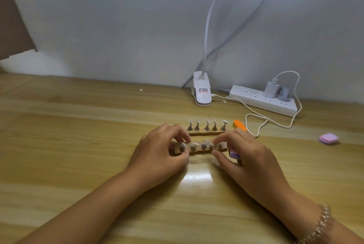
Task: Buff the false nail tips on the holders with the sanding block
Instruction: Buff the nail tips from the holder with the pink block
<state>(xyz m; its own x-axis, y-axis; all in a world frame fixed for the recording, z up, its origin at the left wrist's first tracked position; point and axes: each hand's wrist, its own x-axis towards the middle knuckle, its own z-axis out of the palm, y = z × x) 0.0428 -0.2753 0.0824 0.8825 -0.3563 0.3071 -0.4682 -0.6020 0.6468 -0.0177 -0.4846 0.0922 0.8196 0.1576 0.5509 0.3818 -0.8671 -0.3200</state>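
Head view, single frame. Noted two holder strips on wooden table, lying parallel, near each other, not touching. Logged far holder strip with five upright stands, each topped by a pale false nail tip. Logged near holder strip just in front of it, also with five stands; tips there blurred, detail not readable.

Found left hand at left end of near holder strip, pinching it between thumb in front and curled fingers behind. Found right hand at right part of same strip, thumb at front edge, forefinger curled over from behind, pinching it.

Spotted sanding block under right hand: orange-topped end poking out beyond the fingers, beside right end of far holder strip; lilac end showing between thumb and palm, by right end of near holder strip. Cannot tell how remaining fingers hold it, nor whether it touches any tip.

Noted beaded bracelet on right wrist. Recorded further back, against wall: white clip lamp, white power strip with charger plugged in, white cable looping across table. Recorded pink square pad lying alone, well to right.
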